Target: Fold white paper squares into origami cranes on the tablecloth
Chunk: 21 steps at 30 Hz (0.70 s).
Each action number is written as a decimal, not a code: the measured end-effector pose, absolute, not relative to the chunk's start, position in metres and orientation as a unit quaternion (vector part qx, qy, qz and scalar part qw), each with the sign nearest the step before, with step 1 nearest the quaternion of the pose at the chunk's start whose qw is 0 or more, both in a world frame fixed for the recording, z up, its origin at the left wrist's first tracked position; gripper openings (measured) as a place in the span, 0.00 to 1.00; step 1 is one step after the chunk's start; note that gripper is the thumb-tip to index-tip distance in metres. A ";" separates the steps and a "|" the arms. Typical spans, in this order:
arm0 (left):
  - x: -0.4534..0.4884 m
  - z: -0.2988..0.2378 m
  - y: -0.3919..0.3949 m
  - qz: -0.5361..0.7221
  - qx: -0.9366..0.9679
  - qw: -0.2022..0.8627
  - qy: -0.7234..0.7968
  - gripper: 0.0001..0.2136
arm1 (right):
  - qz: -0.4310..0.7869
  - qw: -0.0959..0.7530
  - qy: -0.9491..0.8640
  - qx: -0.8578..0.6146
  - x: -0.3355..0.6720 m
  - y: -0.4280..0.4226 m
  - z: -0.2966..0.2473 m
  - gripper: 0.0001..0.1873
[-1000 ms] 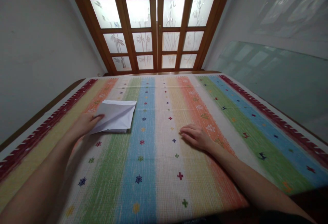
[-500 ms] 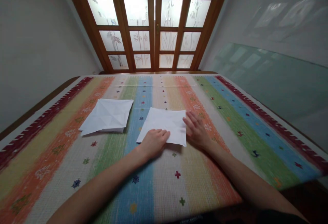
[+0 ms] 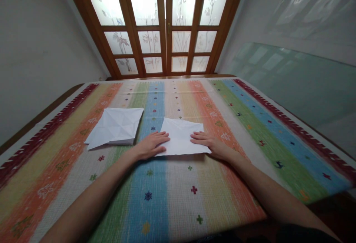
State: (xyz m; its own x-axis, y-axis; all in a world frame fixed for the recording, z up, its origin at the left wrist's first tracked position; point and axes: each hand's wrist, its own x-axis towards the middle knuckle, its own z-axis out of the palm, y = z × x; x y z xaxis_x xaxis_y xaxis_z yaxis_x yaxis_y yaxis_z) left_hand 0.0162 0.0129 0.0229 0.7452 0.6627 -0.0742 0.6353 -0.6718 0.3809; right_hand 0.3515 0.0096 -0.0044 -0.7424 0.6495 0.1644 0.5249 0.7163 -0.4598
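At mid-worktop (image 3: 55, 102): fingers of left hand (image 3: 152, 144) and right hand (image 3: 207, 143) extended, unclenched, laid flat over opposite sides of a white sheet (image 3: 180, 135); no pinch visible. Sheet directly before the person; edges look uneven, so the spread hands probably steady and flatten it. Left, apart: creased white papers (image 3: 119, 122), overlapping, likely set there to leave working room. Striped cloth (image 3: 180, 202) beneath both. Glazed doors (image 3: 166, 31) beyond.

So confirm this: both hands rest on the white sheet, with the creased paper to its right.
Wrong side: in the head view, the creased paper lies left of the white sheet. The left hand and right hand do rest on it.
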 end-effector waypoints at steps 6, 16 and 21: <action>-0.002 0.016 0.023 0.121 0.885 0.234 0.384 0.22 | 0.213 0.216 -0.899 -0.317 0.355 0.013 -0.010 0.20; 0.032 0.009 0.027 0.277 0.746 0.242 0.555 0.09 | 0.157 0.330 -0.770 -0.522 0.343 0.013 -0.008 0.26; 0.050 0.010 0.029 0.240 0.718 0.171 0.631 0.27 | 0.057 0.311 -0.752 -0.578 0.341 0.016 -0.012 0.19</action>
